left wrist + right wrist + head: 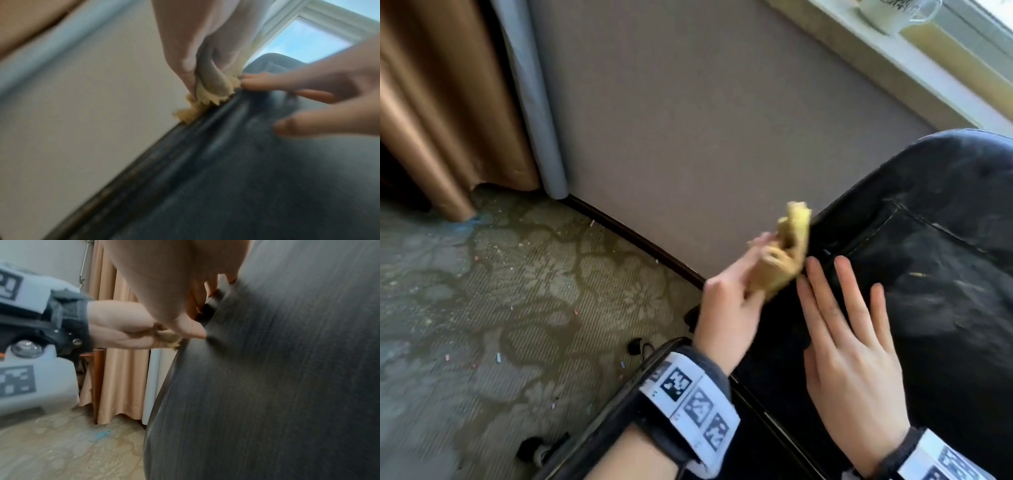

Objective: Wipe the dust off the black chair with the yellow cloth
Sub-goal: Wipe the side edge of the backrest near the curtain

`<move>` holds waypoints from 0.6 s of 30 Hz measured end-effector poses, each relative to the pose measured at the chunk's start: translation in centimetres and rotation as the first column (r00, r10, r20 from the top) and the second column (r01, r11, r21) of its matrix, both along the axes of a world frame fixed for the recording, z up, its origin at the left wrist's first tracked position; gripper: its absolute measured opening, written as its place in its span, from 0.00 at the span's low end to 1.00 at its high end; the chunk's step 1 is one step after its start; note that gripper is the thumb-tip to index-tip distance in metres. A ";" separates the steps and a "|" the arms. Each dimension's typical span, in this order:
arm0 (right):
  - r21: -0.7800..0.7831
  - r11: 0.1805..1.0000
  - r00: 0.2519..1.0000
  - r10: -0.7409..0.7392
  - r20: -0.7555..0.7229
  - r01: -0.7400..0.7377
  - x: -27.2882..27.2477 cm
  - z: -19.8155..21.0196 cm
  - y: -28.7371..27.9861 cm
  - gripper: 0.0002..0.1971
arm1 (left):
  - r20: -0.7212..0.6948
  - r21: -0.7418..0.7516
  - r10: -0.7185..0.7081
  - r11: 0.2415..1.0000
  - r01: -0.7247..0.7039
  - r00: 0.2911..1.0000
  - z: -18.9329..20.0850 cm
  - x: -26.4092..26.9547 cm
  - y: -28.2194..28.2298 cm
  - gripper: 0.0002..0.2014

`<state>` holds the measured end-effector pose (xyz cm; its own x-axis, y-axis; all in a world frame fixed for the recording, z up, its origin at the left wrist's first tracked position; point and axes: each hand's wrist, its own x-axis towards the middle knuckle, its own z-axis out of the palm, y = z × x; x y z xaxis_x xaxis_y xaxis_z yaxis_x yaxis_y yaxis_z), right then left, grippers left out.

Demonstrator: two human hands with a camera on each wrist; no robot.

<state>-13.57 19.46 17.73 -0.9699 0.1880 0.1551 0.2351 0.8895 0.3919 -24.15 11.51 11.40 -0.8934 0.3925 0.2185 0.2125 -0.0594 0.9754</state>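
My left hand (736, 291) grips the bunched yellow cloth (787, 253) at the left edge of the black chair (928, 274). The chair's dark seat is streaked with pale dust. From the left wrist view the cloth (207, 91) is pinched between thumb and fingers and touches the chair's rim (185, 138). My right hand (849, 329) lies flat on the seat beside the cloth, fingers straight and spread. In the right wrist view the right hand's fingertips (195, 331) press on the chair (267, 386) next to the cloth (170, 339).
A grey-brown wall (688, 120) stands just behind the chair, with a dark skirting strip. Tan curtains (431, 120) hang at the left. The patterned carpet (500, 308) is littered with small scraps. A white cup (883, 13) sits on the windowsill at the top right.
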 end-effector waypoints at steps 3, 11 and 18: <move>-0.004 1.000 1.000 0.003 0.003 -0.003 0.1 0.1 0.4 0.30 | -0.169 0.047 -0.086 0.994 0.095 0.982 -1.7 1.3 1.7 0.26; 0.015 1.000 1.000 -0.006 -0.015 0.007 0.3 0.0 0.3 0.32 | 0.147 -0.376 -0.129 0.910 0.176 0.981 -10.8 1.6 -1.1 0.19; 0.027 1.000 1.000 0.008 -0.006 -0.008 0.1 0.1 0.0 0.32 | 0.362 -0.482 -0.044 0.846 0.227 0.931 -11.9 0.6 -3.4 0.22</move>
